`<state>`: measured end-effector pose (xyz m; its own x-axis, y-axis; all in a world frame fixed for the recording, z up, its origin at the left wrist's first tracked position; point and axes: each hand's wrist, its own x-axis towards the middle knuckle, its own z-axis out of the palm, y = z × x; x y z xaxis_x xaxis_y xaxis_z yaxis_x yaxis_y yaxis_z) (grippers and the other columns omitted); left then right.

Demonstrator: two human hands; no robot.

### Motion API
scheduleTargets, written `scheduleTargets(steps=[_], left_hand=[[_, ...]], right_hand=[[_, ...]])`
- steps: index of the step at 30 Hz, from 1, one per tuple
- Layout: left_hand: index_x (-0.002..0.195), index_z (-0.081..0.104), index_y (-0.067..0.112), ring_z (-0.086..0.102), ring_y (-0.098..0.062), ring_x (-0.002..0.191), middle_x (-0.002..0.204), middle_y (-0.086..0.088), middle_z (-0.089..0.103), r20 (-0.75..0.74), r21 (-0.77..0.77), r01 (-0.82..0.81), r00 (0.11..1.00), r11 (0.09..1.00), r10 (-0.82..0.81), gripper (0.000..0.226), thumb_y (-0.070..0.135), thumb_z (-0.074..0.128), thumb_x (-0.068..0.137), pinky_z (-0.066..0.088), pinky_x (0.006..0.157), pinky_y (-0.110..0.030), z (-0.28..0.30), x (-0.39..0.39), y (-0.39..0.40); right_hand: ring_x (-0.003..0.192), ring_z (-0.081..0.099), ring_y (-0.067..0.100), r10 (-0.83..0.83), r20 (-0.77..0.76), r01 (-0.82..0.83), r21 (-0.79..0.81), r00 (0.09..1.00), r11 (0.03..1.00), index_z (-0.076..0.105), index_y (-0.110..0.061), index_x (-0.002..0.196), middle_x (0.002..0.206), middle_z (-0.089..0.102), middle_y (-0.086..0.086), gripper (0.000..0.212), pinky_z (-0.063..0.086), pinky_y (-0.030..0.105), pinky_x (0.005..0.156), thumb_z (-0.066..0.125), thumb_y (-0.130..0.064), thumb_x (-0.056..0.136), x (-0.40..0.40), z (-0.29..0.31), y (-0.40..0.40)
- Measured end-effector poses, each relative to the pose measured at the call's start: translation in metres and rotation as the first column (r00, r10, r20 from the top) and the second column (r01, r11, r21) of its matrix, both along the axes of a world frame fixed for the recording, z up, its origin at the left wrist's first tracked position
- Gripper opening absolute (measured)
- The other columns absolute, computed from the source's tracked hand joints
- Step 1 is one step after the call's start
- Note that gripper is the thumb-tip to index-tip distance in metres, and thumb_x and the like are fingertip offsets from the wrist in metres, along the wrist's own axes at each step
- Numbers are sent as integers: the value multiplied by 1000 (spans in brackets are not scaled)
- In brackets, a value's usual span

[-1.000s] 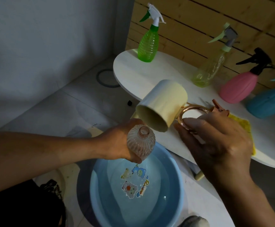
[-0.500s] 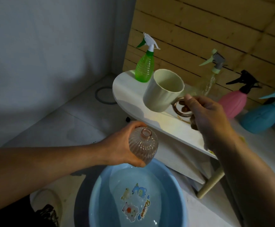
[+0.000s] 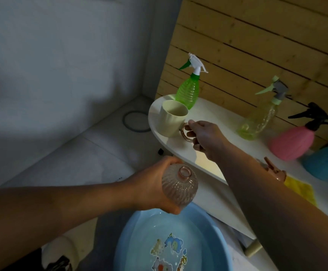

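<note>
A blue basin [image 3: 126, 235] of water sat nearest, on the floor, with cartoon stickers on its bottom. Just above its far rim the left hand [image 3: 151, 190] gripped a ribbed pink bottle [image 3: 178, 189], fingers and thumb wrapped closely round the body. The bottle was capless, and its open neck tilted up toward the camera.

Beyond it, the right hand [image 3: 206, 138] reached over a white table [image 3: 223, 122] and pinched the ring handle of a cream mug [image 3: 171, 120], thumb on top and fingers curled beneath. The mug stood upright at the table's left end; whether its base touched the top could not be told.

A pump head [image 3: 274, 171] and a yellow cloth [image 3: 301, 189] lay to the right. Along the wooden wall stood green [image 3: 188, 92], clear [image 3: 261, 120], pink [image 3: 292, 142] and blue [image 3: 327, 163] sprayers.
</note>
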<state>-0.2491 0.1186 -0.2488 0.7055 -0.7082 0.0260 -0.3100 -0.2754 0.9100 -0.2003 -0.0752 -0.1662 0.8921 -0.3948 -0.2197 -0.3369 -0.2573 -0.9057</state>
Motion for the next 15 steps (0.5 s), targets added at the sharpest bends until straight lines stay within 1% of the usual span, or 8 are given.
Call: scheduleTargets(steps=[5,9,12,15], left_hand=[[140,41,41,63,2,116,128,19,62,5,-7,-19,1000,1000,19,108,29,103,53,59,94,-30,3,5,4],[136,43,44,64,5,112,124,22,64,5,-10,-53,999,999,53,104,27,103,53,59,93,-30,4,6,6],[134,43,48,64,6,111,123,24,64,12,3,-59,998,998,59,103,31,102,52,60,93,-31,5,7,8],[132,43,52,64,5,111,123,26,63,22,11,-72,997,997,71,103,35,102,49,59,93,-33,4,9,8]], right_hand=[[62,40,16,47,-2,-47,-35,999,998,70,-1,109,83,62,5,35,35,27,50,57,-33,103,9,-3,-3],[62,42,17,53,-13,-53,-61,999,997,71,-3,105,84,62,6,36,36,28,50,59,-36,102,13,-5,-6],[60,53,17,68,-3,-68,-113,998,991,70,-5,104,87,64,9,36,40,28,51,64,-40,99,9,-1,-6],[57,67,14,79,36,-67,-252,996,966,65,-13,111,87,71,6,41,45,26,49,68,-49,93,1,9,-9]])
